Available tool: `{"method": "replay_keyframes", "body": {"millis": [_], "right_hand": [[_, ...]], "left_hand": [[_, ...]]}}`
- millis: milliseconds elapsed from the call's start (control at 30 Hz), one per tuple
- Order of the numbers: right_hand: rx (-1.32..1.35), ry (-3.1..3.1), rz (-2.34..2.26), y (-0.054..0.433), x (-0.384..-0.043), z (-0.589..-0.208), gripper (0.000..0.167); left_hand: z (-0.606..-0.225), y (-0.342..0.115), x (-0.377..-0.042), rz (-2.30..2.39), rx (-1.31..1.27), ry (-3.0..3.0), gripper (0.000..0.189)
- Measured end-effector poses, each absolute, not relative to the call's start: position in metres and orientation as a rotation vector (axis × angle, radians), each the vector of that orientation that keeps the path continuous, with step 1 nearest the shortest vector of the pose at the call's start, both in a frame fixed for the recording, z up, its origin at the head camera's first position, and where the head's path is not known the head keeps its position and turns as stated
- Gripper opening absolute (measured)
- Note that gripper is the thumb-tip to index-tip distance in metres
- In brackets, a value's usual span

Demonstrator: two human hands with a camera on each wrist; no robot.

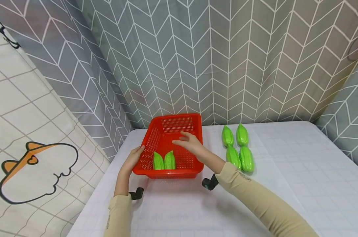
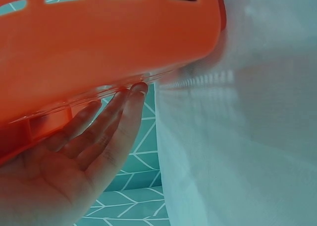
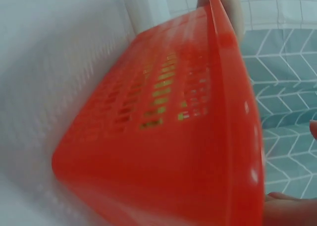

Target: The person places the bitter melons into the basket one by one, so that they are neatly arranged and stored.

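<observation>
A red plastic basket [image 1: 180, 171] with slotted walls stands on the table. Inside it, near the front, lie two shiny green ribbed gourds [image 1: 169, 160], side by side. The left hand [image 1: 133, 158] grips the basket's left rim; in the left wrist view its fingers [image 2: 111, 132] lie against the outer wall below the rim, with the thumb hidden. Over the right part of the basket hangs the right hand [image 1: 191, 144], its fingers apart and nothing in them. In the right wrist view the basket's wall [image 3: 163, 171] covers most of the picture.
Several more green gourds [image 1: 246, 159] lie in two rows on the white-covered table [image 1: 288, 171], right of the basket. A grey patterned curtain [image 1: 226, 65] hangs behind the table, and a white tiled-print cloth [image 1: 28, 115] is at left.
</observation>
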State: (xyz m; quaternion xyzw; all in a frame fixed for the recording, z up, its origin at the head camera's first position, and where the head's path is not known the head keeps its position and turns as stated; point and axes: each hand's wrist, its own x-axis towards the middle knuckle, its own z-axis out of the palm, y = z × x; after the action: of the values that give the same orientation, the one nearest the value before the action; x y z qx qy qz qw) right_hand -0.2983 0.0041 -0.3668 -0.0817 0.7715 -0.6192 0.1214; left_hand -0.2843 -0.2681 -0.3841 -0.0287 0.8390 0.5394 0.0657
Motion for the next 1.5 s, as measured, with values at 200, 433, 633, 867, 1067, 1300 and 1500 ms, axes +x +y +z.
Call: {"method": "replay_keyframes", "body": {"millis": [200,433,633,867,1067,1300,1500], "right_hand": [[-0.327,2.254,-1.872,0.014,-0.304,-0.369,0.072],[-0.41,2.285,-1.947,0.028,-0.31,-0.368,0.073],[-0.418,2.324,-1.961,0.041,-0.317,-0.37,0.074],[-0.369,2.367,-1.994,0.057,-0.324,-0.374,0.075],[-0.386,2.419,-2.034,0.072,-0.327,-0.377,0.075],[-0.354,2.441,-2.06,0.092,-0.333,-0.386,0.074],[-0.299,2.496,-2.087,0.107,-0.344,-0.394,0.07]], "left_hand": [[-0.386,-0.269,-0.284,1.619,-0.103,2.536,0.056],[-0.386,-0.268,-0.284,1.613,-0.089,2.545,0.057],[-0.387,-0.269,-0.285,1.619,-0.079,2.545,0.056],[-0.408,-0.278,-0.299,1.628,-0.074,2.56,0.06],[-0.418,-0.281,-0.304,1.598,-0.069,2.612,0.063],[-0.417,-0.28,-0.304,1.601,-0.077,2.61,0.062],[-0.402,-0.276,-0.298,1.639,-0.074,2.551,0.058]]}}
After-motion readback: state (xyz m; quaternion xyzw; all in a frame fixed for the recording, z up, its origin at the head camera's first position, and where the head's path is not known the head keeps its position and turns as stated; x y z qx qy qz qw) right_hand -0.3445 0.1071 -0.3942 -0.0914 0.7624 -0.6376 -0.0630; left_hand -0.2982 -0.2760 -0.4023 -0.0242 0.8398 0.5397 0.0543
